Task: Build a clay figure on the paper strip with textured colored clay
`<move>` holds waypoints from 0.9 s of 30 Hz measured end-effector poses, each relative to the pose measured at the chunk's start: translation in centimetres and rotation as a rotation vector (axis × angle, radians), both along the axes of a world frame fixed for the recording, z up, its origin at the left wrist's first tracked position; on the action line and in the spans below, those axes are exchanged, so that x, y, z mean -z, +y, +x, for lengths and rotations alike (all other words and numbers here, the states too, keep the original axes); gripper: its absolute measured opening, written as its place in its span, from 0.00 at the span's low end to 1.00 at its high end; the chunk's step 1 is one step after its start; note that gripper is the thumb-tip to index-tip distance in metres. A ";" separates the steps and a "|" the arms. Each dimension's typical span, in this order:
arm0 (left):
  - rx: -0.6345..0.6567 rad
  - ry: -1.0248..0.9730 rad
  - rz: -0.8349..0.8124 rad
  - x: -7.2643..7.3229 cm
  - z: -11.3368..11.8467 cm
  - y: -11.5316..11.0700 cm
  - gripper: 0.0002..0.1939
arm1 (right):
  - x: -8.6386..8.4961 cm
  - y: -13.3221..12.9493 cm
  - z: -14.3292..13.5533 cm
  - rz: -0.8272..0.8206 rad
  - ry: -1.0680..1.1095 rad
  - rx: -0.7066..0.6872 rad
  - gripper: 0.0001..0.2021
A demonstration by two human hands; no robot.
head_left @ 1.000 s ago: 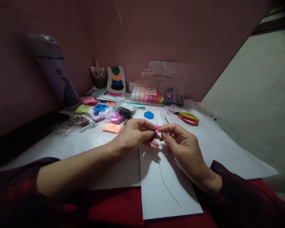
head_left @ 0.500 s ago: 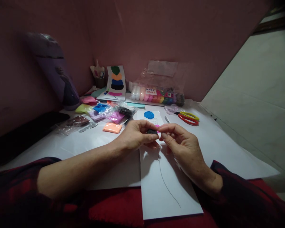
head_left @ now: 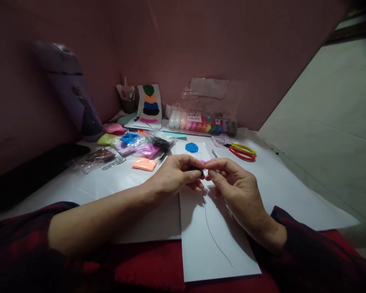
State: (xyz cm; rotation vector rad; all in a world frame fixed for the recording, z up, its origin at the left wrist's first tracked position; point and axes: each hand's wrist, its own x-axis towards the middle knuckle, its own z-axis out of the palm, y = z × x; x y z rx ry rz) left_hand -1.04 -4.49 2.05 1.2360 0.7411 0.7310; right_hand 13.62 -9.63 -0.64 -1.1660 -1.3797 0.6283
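My left hand pinches a small lump of black modelling clay between thumb and fingers. Facing it, my right hand has its thumb and index finger drawn close together beside the clay; whether a bit of clay sits between those tips is too small to see. Both hands hover over a long white paper card with a thin curved line drawn down it. Beyond my fingers, the card's far part bears a round patch of blue clay and some pink clay, partly hidden by my hands.
Several clay packets, including an orange one, lie left of the card. Red-and-yellow-handled scissors rest at the right. Behind stand a bag of coloured clay, a model card, a stick holder and a purple container.
My left fingers have shifted slightly over the black clay, so less of it shows, its end now at the thumb tip. The right hand has barely moved.
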 end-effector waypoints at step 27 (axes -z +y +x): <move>0.010 0.094 0.112 0.3 0.0 0.0 0.05 | -0.2 -0.2 -0.2 -0.045 0.051 -0.029 0.03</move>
